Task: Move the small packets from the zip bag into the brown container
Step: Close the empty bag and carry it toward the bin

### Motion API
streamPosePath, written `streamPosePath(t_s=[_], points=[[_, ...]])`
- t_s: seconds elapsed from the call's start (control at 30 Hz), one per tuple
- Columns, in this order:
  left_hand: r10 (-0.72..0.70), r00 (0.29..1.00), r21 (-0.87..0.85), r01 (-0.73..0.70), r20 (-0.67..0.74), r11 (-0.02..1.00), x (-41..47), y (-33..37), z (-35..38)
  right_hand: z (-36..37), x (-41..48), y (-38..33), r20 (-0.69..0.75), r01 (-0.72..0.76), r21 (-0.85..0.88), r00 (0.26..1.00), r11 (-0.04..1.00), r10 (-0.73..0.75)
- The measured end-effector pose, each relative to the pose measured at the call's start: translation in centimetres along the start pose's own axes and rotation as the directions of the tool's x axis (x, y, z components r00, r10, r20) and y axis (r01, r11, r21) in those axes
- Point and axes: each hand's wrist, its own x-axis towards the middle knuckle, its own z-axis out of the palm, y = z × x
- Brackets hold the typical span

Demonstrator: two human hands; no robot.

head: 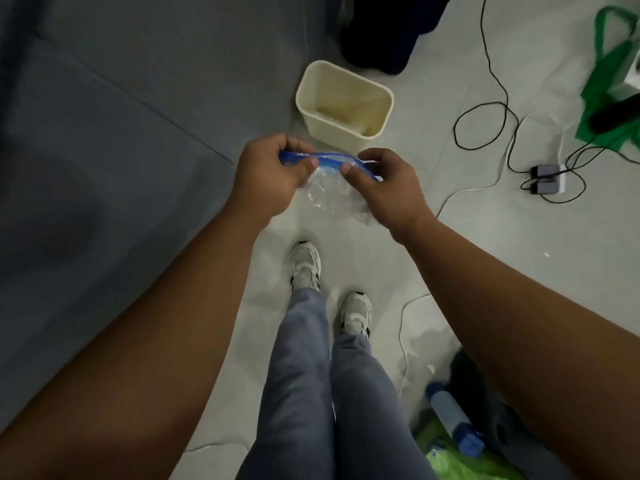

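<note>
A clear zip bag (323, 194) with a blue seal strip hangs in front of me above the floor. My left hand (268, 174) pinches the left end of the strip. My right hand (388, 187) pinches the strip's right part, thumb on the near side. The bag looks crumpled and I cannot make out any packets in it. The beige-brown container (375, 131) stands open on the floor just beyond the hands, with pale packets lying on its bottom.
A grey mat (104, 150) covers the floor on the left. Black and white cables (491, 126) and a power strip (545, 180) lie at the right. A green bag (609, 84) sits far right. A blue bottle (453, 417) lies near my right foot.
</note>
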Motion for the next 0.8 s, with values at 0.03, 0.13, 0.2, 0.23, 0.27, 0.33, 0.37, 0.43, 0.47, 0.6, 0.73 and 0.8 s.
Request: streamPosePath(t_s=[0.03, 0.13, 0.2, 0.23, 0.27, 0.33, 0.37, 0.43, 0.47, 0.6, 0.73, 0.8], points=[[-0.003, 1.000, 0.007, 0.003, -0.002, 1.000, 1.7, -0.7, 0.4, 0.3, 1.5, 0.6, -0.015, -0.006, -0.016, 1.000, 1.000, 0.006], [-0.014, 0.999, 0.017, 0.015, -0.045, 1.000, 6.7, -2.6, 1.8, 0.9, 6.5, 2.7, -0.090, -0.061, 0.013, 0.994, 0.998, 0.061], [-0.025, 0.995, 0.008, 0.026, -0.092, 1.000, 10.1, -4.1, 3.0, 1.2, 10.0, 4.4, -0.168, -0.103, 0.044, 0.980, 0.994, 0.109], [-0.033, 0.992, 0.014, 0.035, -0.123, 0.999, 11.9, -4.9, 3.6, 1.4, 11.8, 5.3, -0.208, -0.124, 0.045, 0.969, 0.991, 0.131], [-0.040, 0.987, 0.018, 0.044, -0.154, 0.999, 13.6, -5.6, 4.2, 1.6, 13.5, 6.2, -0.235, -0.148, 0.038, 0.960, 0.988, 0.152], [-0.044, 0.976, 0.017, 0.048, -0.211, 0.999, 17.0, -7.0, 5.6, 2.2, 16.9, 7.7, -0.262, -0.202, 0.030, 0.944, 0.979, 0.203], [-0.040, 0.972, 0.020, 0.046, -0.232, 0.999, 18.6, -7.5, 6.3, 2.5, 18.4, 8.2, -0.264, -0.229, 0.043, 0.936, 0.972, 0.232], [-0.042, 0.967, 0.016, 0.047, -0.250, 0.999, 21.5, -8.5, 7.8, 3.2, 21.3, 9.2, -0.267, -0.284, 0.069, 0.918, 0.956, 0.292], [-0.041, 0.966, 0.009, 0.045, -0.254, 0.999, 22.9, -8.9, 8.6, 3.4, 22.6, 9.7, -0.269, -0.303, 0.072, 0.912, 0.950, 0.311], [-0.028, 0.974, 0.017, 0.033, -0.227, 0.999, 27.3, -10.5, 12.0, 3.5, 27.0, 11.5, -0.287, -0.392, 0.054, 0.875, 0.918, 0.391], [-0.005, 0.984, 0.057, 0.016, -0.179, 0.998, 30.4, -12.5, 14.4, 3.8, 30.0, 14.6, -0.259, -0.417, 0.153, 0.858, 0.896, 0.443], [0.024, 0.986, 0.101, -0.007, -0.167, 0.995, 31.6, -13.4, 15.1, 4.1, 30.8, 15.8, -0.248, -0.409, 0.241, 0.851, 0.880, 0.463]])
